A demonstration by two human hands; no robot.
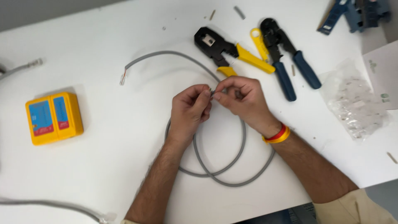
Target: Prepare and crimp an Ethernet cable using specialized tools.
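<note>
1. The left hand [190,108] and the right hand [243,99] meet at the middle of the white table [124,137], fingertips pressed together.
2. Both hands pinch one end of the grey cable [215,176]: the left thumb and forefinger clamp it from the 9 o'clock side, the right thumb and forefinger from the 3 o'clock side. What sits at that cable end is too small to tell.
3. The cable loops on the table below the hands toward 6 o'clock, then runs up and over to 10 o'clock, where its other end [123,77] lies with bare coloured wires showing.
4. At 12 o'clock from the hands lies a crimping tool with yellow handles [226,52], touching the cable.
5. Just beside it, at 1 o'clock, lies a second crimping tool with blue handles [286,58].
6. At 3 o'clock, well apart from the hands, lies a clear bag of small plugs [354,101].
7. At 9 o'clock, well apart, sits a yellow tester box [54,118].
8. The right wrist bears a red and yellow band [277,135].
</note>
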